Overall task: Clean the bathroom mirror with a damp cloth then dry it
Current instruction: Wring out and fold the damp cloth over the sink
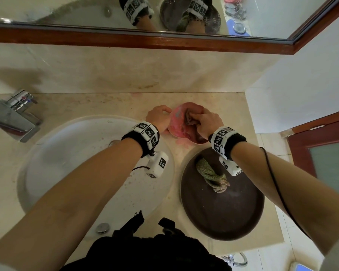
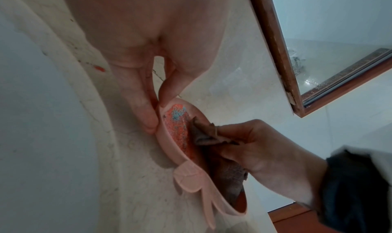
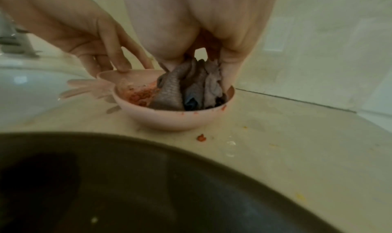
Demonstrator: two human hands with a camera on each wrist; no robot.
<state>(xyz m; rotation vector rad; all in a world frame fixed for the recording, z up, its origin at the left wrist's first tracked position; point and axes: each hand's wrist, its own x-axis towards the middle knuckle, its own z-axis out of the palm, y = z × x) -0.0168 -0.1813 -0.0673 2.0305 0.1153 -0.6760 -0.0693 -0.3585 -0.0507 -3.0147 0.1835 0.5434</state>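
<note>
- Right hand (image 1: 207,123) is down in the pink bowl (image 1: 176,130) at the centre of the head view, fingers (image 3: 230,72) bunched tight round a brown cloth (image 1: 189,119) and pushing it into the bowl.
- Left hand (image 1: 160,116) steadies things: thumb and fingers (image 2: 146,112) pinch the bowl's near rim, holding it against the table (image 1: 98,106).
- Reddish gritty residue clings inside the bowl, with specks on the table beside it. To my eye that's the worry: the cloth could carry the grit up and smear the glass.
- The mirror (image 1: 86,10) runs along the top of the frame, wood-framed, well apart from both hands and not yet being wiped.
- A second, greenish cloth (image 1: 211,176) lies twisted in the dark basin (image 1: 223,216) at lower right, probably for drying.
- A hard push could tip the light bowl.
</note>
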